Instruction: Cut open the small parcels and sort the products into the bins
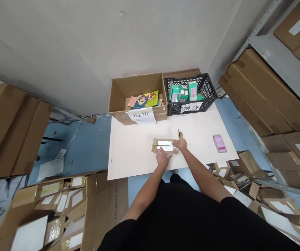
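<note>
A small taped cardboard box [154,145] with a white label lies flat on the white table [131,157]. A dark line runs lengthwise across its top. My left hand [163,158] grips the near side of this box, fingertips on its top and thumb along the near edge. At the box's right end is my right hand [181,142], closed around a yellow and black utility knife [179,134]. The knife's tip points away from me, toward the back of the table. Part of the box's right end is hidden behind my right hand.
Behind stand an open cardboard box [118,116] holding booklets and a black plastic crate [210,91] with green boxes. A pixelated pink item [219,143] lies at right. Parcels fill a large carton [90,209] at lower left; more parcels [244,170] lie at lower right.
</note>
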A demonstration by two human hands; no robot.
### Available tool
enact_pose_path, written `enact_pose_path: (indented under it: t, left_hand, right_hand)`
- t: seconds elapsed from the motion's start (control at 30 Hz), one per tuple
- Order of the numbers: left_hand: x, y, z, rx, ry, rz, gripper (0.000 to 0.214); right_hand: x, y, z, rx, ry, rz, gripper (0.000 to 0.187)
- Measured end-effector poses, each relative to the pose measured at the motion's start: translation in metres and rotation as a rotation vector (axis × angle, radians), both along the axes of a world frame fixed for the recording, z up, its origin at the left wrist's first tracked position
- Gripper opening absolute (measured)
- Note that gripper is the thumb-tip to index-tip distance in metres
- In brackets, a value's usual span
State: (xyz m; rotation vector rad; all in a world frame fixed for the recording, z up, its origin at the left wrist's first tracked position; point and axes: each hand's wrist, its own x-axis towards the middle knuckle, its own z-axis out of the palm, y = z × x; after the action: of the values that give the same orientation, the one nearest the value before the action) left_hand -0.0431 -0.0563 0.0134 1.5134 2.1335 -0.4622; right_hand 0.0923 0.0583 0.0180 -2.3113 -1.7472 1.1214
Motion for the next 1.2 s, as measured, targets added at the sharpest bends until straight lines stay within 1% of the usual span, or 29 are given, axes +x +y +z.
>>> enact_pose_path:
  t: [0.03,0.07,0.1,0.13,0.2,0.23,0.3,0.37,0.47,0.53,0.57,0.63,0.7,0.8,1.0,1.1,1.2]
  left_hand:
    - [0.001,-0.001,0.0,-0.008,0.014,-0.004,0.101]
    - [0.001,0.0,0.001,-0.018,0.025,-0.006,0.099]
    - [0.001,0.002,0.002,-0.032,0.034,-0.005,0.096]
    - [0.0,0.005,0.004,-0.048,0.04,0.0,0.094]
    - [0.0,0.01,0.009,-0.073,0.045,0.014,0.091]
    - [0.001,0.012,0.011,-0.077,0.048,0.024,0.09]
    - [0.005,0.014,0.014,-0.063,0.06,0.042,0.088]
    - [0.009,0.016,0.017,-0.026,0.076,0.045,0.085]
    - [0.01,0.022,0.02,0.064,0.117,-0.003,0.086]
    - [0.007,0.029,0.021,0.116,0.128,-0.07,0.087]
    - [0.004,0.033,0.021,0.121,0.11,-0.121,0.086]
    - [0.0,0.04,0.02,0.083,0.034,-0.238,0.082]
    - [-0.004,0.044,0.018,0.025,-0.038,-0.317,0.078]
    - [-0.006,0.046,0.015,0.002,-0.067,-0.326,0.078]
    - [-0.006,0.047,0.012,-0.011,-0.06,-0.331,0.078]
    - [-0.006,0.048,0.012,-0.014,-0.054,-0.333,0.076]
    - [-0.006,0.048,0.011,-0.021,-0.05,-0.338,0.077]
  right_hand:
    - [0.004,0.003,0.0,0.002,0.034,0.037,0.11]
    - [0.009,0.002,-0.001,0.009,0.073,0.06,0.104]
    - [0.015,-0.001,-0.001,0.017,0.118,0.061,0.095]
    - [0.021,-0.006,-0.002,0.026,0.169,0.038,0.081]
    - [0.037,-0.022,-0.003,0.037,0.303,-0.062,0.054]
    - [0.045,-0.031,-0.005,0.034,0.39,-0.117,0.047]
    - [0.063,-0.048,-0.008,0.009,0.574,-0.204,0.036]
    - [0.078,-0.059,-0.011,-0.046,0.712,-0.255,0.026]
    - [0.091,-0.061,-0.014,-0.142,0.767,-0.278,0.019]
    - [0.092,-0.054,-0.013,-0.181,0.732,-0.26,0.017]
    - [0.091,-0.05,-0.012,-0.197,0.701,-0.24,0.019]
    - [0.087,-0.04,-0.009,-0.22,0.633,-0.186,0.027]
    - [0.082,-0.034,-0.007,-0.241,0.579,-0.132,0.035]
    - [0.077,-0.029,-0.005,-0.263,0.547,-0.096,0.04]
    - [0.07,-0.029,-0.002,-0.25,0.53,-0.12,0.048]
    - [0.071,-0.034,-0.001,-0.257,0.517,-0.118,0.049]
    - [0.078,-0.045,-0.002,-0.289,0.483,-0.095,0.044]
